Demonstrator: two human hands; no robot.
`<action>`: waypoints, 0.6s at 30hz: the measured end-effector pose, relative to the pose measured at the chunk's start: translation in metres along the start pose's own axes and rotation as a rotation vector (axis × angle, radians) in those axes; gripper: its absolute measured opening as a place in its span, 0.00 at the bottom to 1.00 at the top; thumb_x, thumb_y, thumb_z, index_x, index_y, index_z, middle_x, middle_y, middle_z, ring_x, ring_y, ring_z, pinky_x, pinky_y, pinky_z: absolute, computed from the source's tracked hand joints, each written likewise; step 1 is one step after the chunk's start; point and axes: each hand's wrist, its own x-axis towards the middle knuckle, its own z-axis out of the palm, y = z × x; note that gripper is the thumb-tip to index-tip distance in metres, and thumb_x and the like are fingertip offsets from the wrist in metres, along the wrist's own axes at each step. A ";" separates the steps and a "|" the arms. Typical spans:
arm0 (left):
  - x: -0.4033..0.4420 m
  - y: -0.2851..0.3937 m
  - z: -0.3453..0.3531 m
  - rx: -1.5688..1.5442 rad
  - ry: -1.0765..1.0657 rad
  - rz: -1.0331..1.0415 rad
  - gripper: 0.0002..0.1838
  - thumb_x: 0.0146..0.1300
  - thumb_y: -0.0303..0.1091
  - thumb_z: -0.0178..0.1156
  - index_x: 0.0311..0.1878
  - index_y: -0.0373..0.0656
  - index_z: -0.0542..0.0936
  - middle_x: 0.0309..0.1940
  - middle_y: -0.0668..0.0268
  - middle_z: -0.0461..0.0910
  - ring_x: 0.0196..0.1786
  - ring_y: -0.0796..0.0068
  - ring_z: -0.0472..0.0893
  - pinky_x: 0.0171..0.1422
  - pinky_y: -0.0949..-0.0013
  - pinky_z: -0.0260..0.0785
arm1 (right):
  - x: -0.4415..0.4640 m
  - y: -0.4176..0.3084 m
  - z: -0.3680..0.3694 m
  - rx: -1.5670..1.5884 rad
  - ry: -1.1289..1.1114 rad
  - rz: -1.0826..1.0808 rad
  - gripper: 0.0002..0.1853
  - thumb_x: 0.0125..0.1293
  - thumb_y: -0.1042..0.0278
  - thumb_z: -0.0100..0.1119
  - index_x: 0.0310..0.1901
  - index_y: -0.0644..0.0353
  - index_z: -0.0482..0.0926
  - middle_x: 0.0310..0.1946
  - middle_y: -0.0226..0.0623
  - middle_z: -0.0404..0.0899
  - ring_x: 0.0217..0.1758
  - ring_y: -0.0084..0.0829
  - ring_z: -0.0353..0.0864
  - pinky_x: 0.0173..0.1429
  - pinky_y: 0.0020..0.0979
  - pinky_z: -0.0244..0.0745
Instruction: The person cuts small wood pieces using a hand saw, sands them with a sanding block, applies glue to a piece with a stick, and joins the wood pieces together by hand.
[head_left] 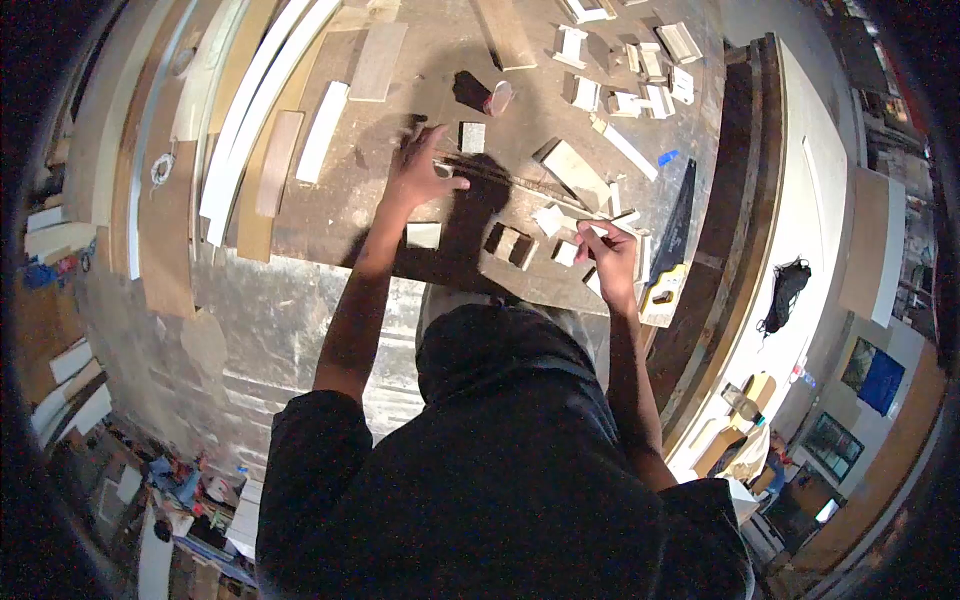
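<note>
My left hand (422, 175) is over the workbench (330, 220), fingers apart and nothing between them. Just beyond it lies a small pale block (472, 137), and a second pale block (424, 235) lies nearer the bench's front edge. On the right, my right hand (607, 252) has its fingertips pinched together; whatever they hold is too small to make out. Beside those fingertips are a small light block (565, 252) and a white piece (547, 220). A hollow wooden box (510, 245) sits left of them.
A handsaw (675, 235) with a yellow handle lies at the right edge. Farther back are a thick wooden block (575, 175), a round container (498, 97), a blue object (668, 158) and several small wooden assemblies (586, 94). Long boards (275, 90) lie at left.
</note>
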 end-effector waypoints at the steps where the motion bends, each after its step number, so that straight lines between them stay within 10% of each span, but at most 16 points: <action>1: 0.012 0.002 0.004 0.022 0.026 0.051 0.53 0.44 0.51 0.81 0.74 0.53 0.66 0.70 0.54 0.70 0.73 0.44 0.68 0.75 0.43 0.62 | -0.001 0.003 0.000 0.005 0.002 0.003 0.12 0.71 0.66 0.68 0.46 0.69 0.87 0.30 0.39 0.87 0.21 0.21 0.79 0.29 0.25 0.74; 18: 0.073 -0.003 -0.001 -0.189 -0.142 0.359 0.32 0.40 0.32 0.78 0.55 0.49 0.82 0.50 0.61 0.81 0.57 0.54 0.81 0.63 0.59 0.76 | -0.029 -0.033 0.002 0.505 0.116 0.109 0.10 0.73 0.73 0.59 0.49 0.69 0.84 0.31 0.42 0.85 0.22 0.24 0.78 0.29 0.29 0.76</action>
